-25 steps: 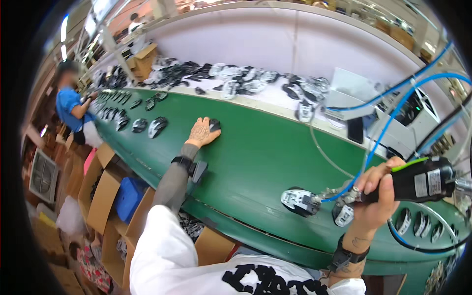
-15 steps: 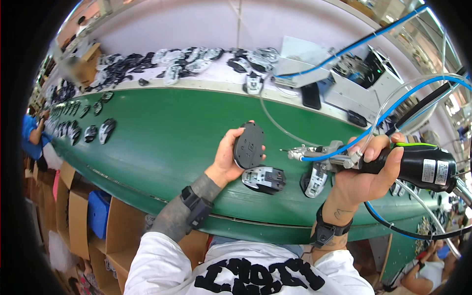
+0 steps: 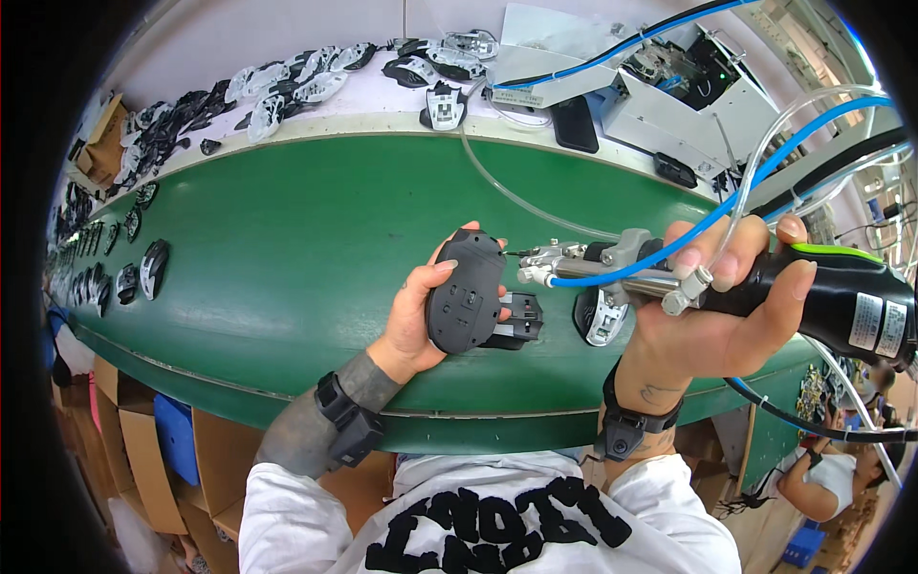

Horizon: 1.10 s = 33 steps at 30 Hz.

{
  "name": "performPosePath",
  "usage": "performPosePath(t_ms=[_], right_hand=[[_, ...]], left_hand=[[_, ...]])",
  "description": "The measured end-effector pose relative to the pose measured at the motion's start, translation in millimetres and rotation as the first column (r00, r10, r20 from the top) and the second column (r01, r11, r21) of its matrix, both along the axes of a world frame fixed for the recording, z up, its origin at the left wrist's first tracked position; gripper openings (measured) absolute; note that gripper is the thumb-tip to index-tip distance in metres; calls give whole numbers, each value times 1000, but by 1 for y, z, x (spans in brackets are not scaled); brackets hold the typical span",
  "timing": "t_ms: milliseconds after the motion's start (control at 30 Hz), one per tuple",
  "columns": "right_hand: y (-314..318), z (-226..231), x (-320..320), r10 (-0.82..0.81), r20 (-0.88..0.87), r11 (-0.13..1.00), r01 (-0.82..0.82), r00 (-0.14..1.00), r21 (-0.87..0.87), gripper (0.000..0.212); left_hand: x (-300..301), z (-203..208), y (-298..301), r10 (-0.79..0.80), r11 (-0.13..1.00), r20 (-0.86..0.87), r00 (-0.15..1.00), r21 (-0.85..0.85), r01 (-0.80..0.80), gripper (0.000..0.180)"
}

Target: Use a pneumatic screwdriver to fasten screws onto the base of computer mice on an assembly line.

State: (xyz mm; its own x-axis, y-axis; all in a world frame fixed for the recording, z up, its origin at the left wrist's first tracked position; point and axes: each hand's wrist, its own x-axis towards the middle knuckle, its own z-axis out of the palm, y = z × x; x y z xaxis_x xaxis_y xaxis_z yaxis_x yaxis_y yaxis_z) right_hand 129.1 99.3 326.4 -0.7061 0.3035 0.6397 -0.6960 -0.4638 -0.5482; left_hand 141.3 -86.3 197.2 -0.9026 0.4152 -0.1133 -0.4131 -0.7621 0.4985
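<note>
My left hand (image 3: 406, 311) is wrapped round a black computer mouse (image 3: 466, 298), its underside turned up, held above the green belt. My right hand (image 3: 717, 330) grips a black power screwdriver (image 3: 813, 287) with a metal feed head and a blue hose. The screwdriver lies nearly level, its thin bit pointing left at the mouse's upper right edge; whether it touches, I cannot tell. Partly hidden behind the held mouse, an opened mouse body (image 3: 521, 318) rests on the belt. A grey and black mouse shell (image 3: 601, 318) lies under the screwdriver.
On the green belt (image 3: 287, 230), several mouse shells (image 3: 153, 268) stand at the left. A pale ledge behind carries heaped mouse shells (image 3: 318, 86), a dark phone (image 3: 575, 124) and a white screw feeder (image 3: 688, 86). Cardboard boxes (image 3: 225, 450) stand below; another person (image 3: 824, 475) sits at the right.
The mouse and the screwdriver have come together, so the bit is now at the mouse's edge. The mouse has tilted and covers more of the body behind it. The whole view has shifted.
</note>
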Motion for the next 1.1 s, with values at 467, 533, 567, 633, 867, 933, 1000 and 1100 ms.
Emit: performPosePath(t_ms=[467, 533, 567, 633, 867, 933, 1000, 1100], right_hand=[[-2, 0, 6, 147, -17, 988, -147, 989, -52, 36], [0, 1, 7, 153, -14, 987, -153, 988, -51, 36], [1, 2, 7, 105, -4, 993, -105, 994, -48, 37], [7, 5, 8, 11, -11, 1000, -11, 1000, 19, 39], [-2, 4, 9, 64, 33, 997, -63, 997, -47, 35], [-4, 4, 8, 35, 58, 999, -34, 998, -19, 35], [-6, 3, 7, 91, 3, 996, -91, 996, -25, 35], [-5, 3, 9, 100, 32, 995, -100, 995, -8, 35]], left_hand=[[4, 3, 1, -42, 997, -1, 999, 70, 42, 57], [1, 1, 1, 15, 1000, 24, 1000, -11, -15, 56], [-1, 0, 0, 78, 993, 42, 996, -88, -74, 55], [-3, -5, 0, 79, 992, 105, 991, -107, -68, 54], [2, 1, 3, -38, 998, 138, 990, -41, 44, 55], [6, 2, 5, -71, 997, 130, 989, -28, 75, 56], [7, 1, 5, -99, 995, 121, 988, -15, 102, 56], [8, 0, 4, -143, 989, 86, 986, -25, 146, 62]])
